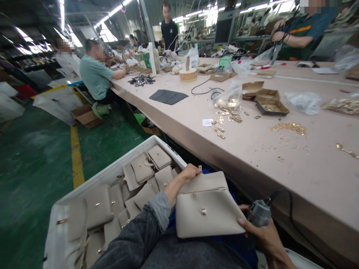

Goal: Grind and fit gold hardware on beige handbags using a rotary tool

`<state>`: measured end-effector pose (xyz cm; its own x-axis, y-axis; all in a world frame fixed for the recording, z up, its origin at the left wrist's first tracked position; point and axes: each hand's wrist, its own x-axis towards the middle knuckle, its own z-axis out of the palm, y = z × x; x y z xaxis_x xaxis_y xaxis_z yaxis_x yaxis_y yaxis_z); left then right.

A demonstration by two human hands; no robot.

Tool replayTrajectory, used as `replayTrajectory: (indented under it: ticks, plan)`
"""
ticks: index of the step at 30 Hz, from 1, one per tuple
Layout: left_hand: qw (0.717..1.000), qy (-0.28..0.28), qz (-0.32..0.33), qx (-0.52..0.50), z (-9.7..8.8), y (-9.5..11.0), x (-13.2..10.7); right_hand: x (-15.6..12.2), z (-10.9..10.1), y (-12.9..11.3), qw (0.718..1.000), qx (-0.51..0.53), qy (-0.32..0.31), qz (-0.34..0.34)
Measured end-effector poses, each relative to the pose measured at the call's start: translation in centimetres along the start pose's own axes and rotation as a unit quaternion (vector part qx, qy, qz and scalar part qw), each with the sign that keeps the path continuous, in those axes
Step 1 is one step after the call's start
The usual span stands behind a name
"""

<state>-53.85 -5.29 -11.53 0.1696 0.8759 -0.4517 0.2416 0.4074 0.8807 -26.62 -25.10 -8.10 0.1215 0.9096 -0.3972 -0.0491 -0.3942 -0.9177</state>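
A beige handbag point(207, 215) with a metal turn clasp on its front rests at my lap, its flap raised. My left hand point(190, 172) is closed on the upper left edge of the flap, where a small gold metal fitting point(200, 169) shows by the fingertips. With my right hand point(259, 228) I grip a grey corded power tool point(260, 213), and the thumb of that hand also presses the bag's lower right corner. The tool's tip is hidden. Left of me stands a white bin point(60, 209) holding several similar beige bags point(98, 205).
A long covered worktable point(179, 123) runs along my front and right. On it lie gold rectangular fittings point(220, 130), a pile of small gold parts point(291, 128), cardboard boxes point(270, 102) and a dark flat sheet point(168, 96). Several people point(97, 73) are around the table.
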Motion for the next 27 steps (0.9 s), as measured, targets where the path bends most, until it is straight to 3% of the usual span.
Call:
replayTrajectory:
  ticks: [4,6,7,9,12,15,18,21,23,25,27]
  plan:
    - [0.998,-0.013,0.051,-0.025,-1.4,2.1,-1.6,-0.4,-1.2,-0.1,0.999,0.034,0.022,0.024]
    - [0.994,-0.051,0.094,-0.025,-1.5,3.9,-3.1,-0.8,-2.2,-0.7,0.995,0.08,0.055,0.0]
    - [0.986,-0.097,0.137,-0.002,-1.3,4.8,-3.9,-1.1,-2.8,-1.3,0.99,0.115,0.074,-0.025]
    - [0.961,-0.157,0.206,0.095,-0.1,6.3,-5.3,-1.5,-4.1,-3.4,0.969,0.196,0.116,-0.092]
    - [0.925,-0.16,0.272,0.212,2.5,7.2,-7.2,-1.6,-6.6,-8.3,0.909,0.319,0.184,-0.195]
    - [0.901,-0.134,0.334,0.241,4.6,6.5,-8.4,-1.0,-10.0,-13.0,0.833,0.415,0.252,-0.266]
    - [0.882,-0.1,0.384,0.254,5.4,4.5,-9.0,1.3,-13.7,-15.7,0.778,0.464,0.303,-0.297]
    - [0.842,-0.055,0.461,0.277,5.2,2.0,-9.4,4.8,-16.4,-16.5,0.75,0.487,0.337,-0.293]
    - [0.822,-0.058,0.505,0.257,5.0,0.6,-9.5,7.2,-17.3,-16.4,0.739,0.496,0.353,-0.289]
    - [0.824,-0.071,0.518,0.219,4.9,-0.4,-9.5,9.1,-17.6,-16.1,0.727,0.497,0.378,-0.285]
    - [0.847,-0.078,0.492,0.187,5.1,-1.0,-9.2,10.5,-17.5,-15.8,0.708,0.498,0.417,-0.279]
